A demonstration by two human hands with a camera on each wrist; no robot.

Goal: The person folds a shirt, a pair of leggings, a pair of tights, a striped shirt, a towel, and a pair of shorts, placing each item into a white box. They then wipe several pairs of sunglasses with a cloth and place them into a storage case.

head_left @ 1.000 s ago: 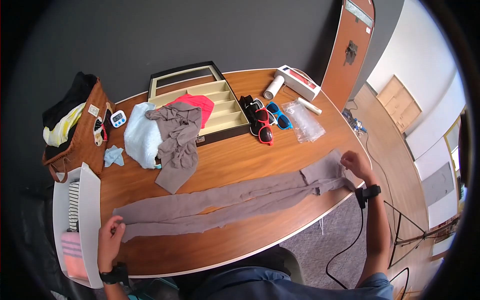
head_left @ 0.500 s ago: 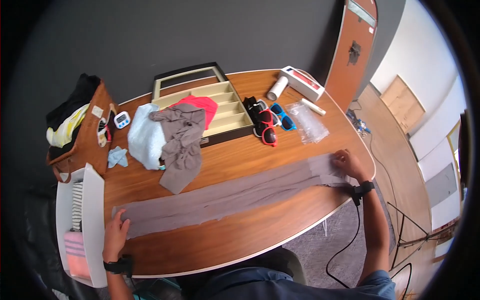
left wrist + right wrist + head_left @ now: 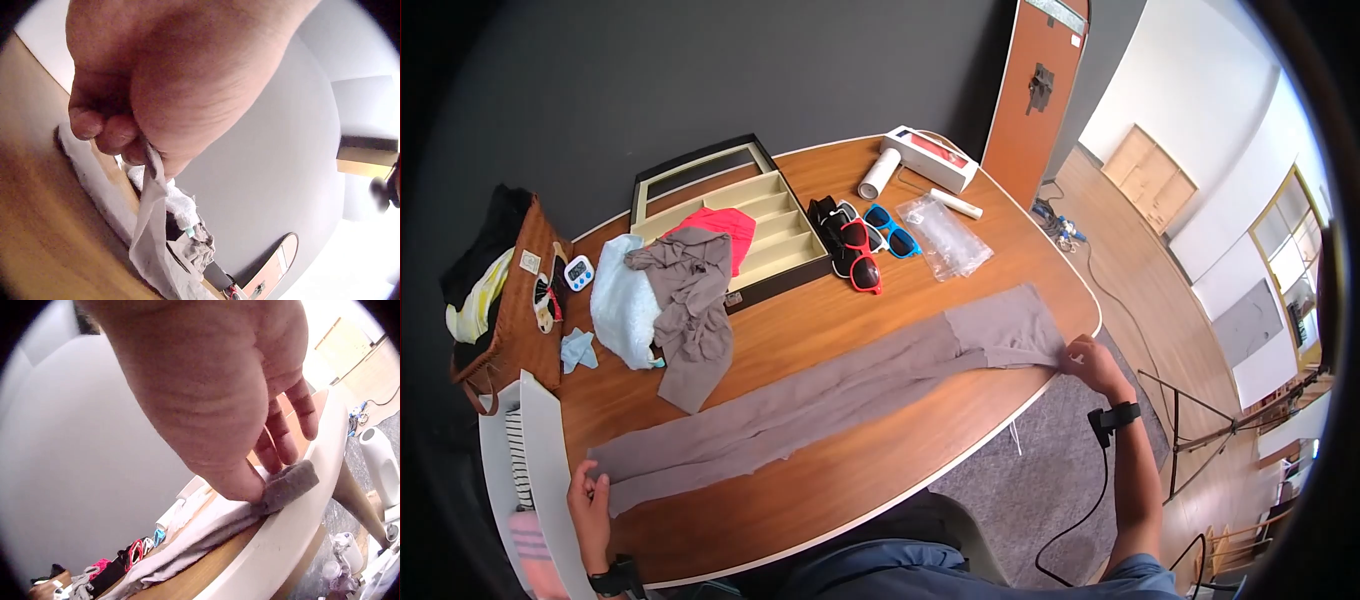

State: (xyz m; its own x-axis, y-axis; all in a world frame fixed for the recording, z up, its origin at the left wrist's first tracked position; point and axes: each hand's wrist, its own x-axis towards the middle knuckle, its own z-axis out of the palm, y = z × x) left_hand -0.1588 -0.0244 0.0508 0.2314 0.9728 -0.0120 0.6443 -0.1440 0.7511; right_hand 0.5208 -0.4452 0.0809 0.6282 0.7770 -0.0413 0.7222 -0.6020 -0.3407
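There are two hands: one left hand and one right hand. Two gray cloths: one long gray cloth and one bunched gray cloth. One red cloth. One table. One timer. One clear bag. At least three sunglasses.

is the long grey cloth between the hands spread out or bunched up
Spread out lengthwise, though creased: the long grey cloth lies stretched across the table, the left hand pinching one end, the right hand the other.
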